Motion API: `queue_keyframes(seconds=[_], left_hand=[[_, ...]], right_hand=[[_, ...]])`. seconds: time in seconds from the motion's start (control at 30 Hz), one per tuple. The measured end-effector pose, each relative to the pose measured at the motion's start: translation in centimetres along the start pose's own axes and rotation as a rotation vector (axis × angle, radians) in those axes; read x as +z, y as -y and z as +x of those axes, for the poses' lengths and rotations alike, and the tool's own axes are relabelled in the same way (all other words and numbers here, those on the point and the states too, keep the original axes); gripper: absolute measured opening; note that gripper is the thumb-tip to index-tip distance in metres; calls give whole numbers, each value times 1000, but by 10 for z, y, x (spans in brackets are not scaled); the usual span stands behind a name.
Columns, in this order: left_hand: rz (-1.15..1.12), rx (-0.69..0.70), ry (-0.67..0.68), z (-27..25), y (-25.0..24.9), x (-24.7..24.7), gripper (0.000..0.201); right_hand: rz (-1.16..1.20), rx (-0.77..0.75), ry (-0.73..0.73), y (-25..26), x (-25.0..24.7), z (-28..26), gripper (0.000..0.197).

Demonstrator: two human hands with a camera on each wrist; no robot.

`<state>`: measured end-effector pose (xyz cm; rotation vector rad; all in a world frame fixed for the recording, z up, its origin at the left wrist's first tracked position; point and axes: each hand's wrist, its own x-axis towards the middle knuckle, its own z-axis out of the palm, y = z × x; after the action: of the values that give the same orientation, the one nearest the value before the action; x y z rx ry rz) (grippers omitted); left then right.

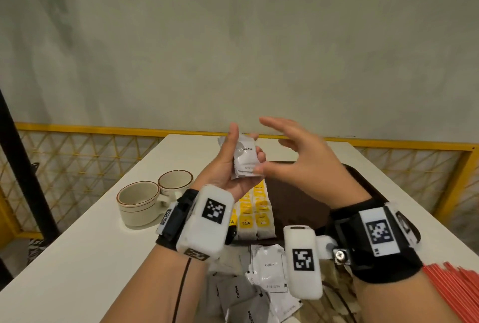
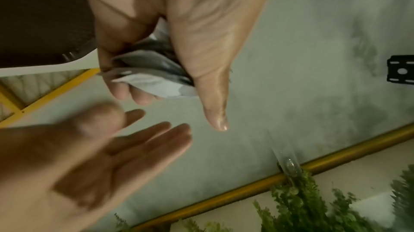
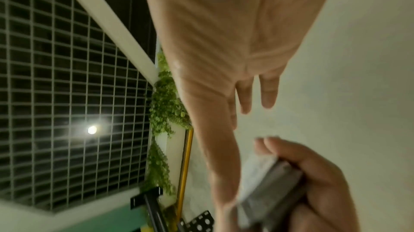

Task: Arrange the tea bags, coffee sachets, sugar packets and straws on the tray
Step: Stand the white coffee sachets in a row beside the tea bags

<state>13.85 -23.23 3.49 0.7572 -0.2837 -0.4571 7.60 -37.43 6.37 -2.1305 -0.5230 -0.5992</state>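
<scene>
My left hand is raised above the tray and grips a stack of white and grey coffee sachets, thumb on one side, fingers on the other; the left wrist view shows the stack edge-on. My right hand hovers just right of the stack with fingers spread and holds nothing. Its thumb lies near the stack's lower edge. The dark brown tray lies on the white table with rows of yellow and white tea bags along its left part. More coffee sachets lie loose near the table's front edge.
Two cream cups stand left of the tray. Red straws lie at the front right of the white table. A yellow mesh railing runs behind the table, with a grey wall beyond.
</scene>
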Motion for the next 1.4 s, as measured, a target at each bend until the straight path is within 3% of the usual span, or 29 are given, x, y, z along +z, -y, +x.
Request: queue_keyframes(seconds=[0.07,0.17,0.27,0.37,0.5,0.6,0.77,0.93,1.0,1.13,1.23,1.4], left_hand=[[76,-79,68,-2,3,2,56],[266,-127,52,-5,6,1,60],[488,-145,-16,-4,5,-3,80],[584,-156,-58,-4,5,-1,86],[557,-195,-77,-6,6,5,77],[542,-205,-117,-1,8,3,81],[362,-197,-168,0,8,5,93],[331,-202,-103,0,6,5,91],[360,-178,-37,-4,7,6,81],[399,-95,91,-10,12,7,44],[371,-53,110,-10,15,3,36],[402,-30,160,-8,9,-2,27]], right_hand=[[-227,-13,231,-3,10,-1,106],[-402,30,366,-9,25,1,116],[-324,45,286,-13,28,4,96],[-212,23,249,-17,27,3,73],[-308,-5,242,-20,30,2,77],[-428,-3,248,-18,35,3,86],[-341,4,187,-22,33,3,67],[-370,39,190,-26,29,3,72],[-326,39,162,-27,28,2,65],[-228,18,78,-25,24,1,57],[-224,6,79,-20,24,1,55],[-176,66,212,-24,8,-1,90]])
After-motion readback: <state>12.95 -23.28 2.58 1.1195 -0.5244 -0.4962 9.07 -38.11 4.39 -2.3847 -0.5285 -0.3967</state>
